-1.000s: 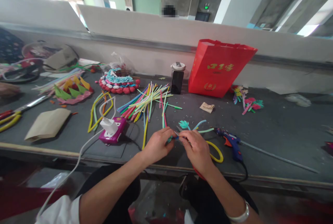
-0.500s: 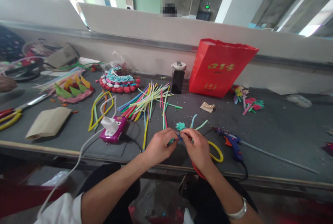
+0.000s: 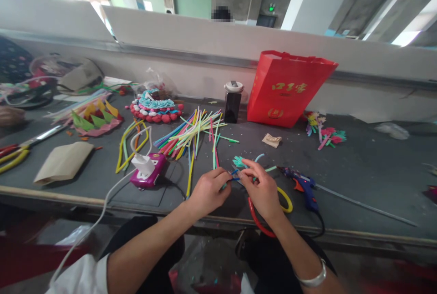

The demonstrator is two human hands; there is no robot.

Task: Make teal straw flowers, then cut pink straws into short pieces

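Note:
My left hand (image 3: 212,189) is closed, its thumb and fingertips pinching a short blue pipe cleaner (image 3: 235,175). A teal bit shows under its fingers. My right hand (image 3: 261,189) meets the blue piece from the other side, thumb and a finger closed at its end, index finger raised. Beneath the right hand lie scissors (image 3: 254,214) with one red and one yellow handle; their blades are mostly hidden. Just beyond the fingertips is a teal looped pipe-cleaner tuft (image 3: 238,161), with light blue and green stems near it.
A blue glue gun (image 3: 303,185) with a long glue stick lies to the right. Loose pipe cleaners (image 3: 191,132), a purple power socket (image 3: 150,173) and a tan folded piece (image 3: 63,162) are leftward. Behind stand a black bottle (image 3: 233,105) and a red bag (image 3: 287,91).
My right hand has shifted slightly right and lifted its index finger. More of the blue pipe cleaner shows between my hands, and more of the red scissor handle is visible.

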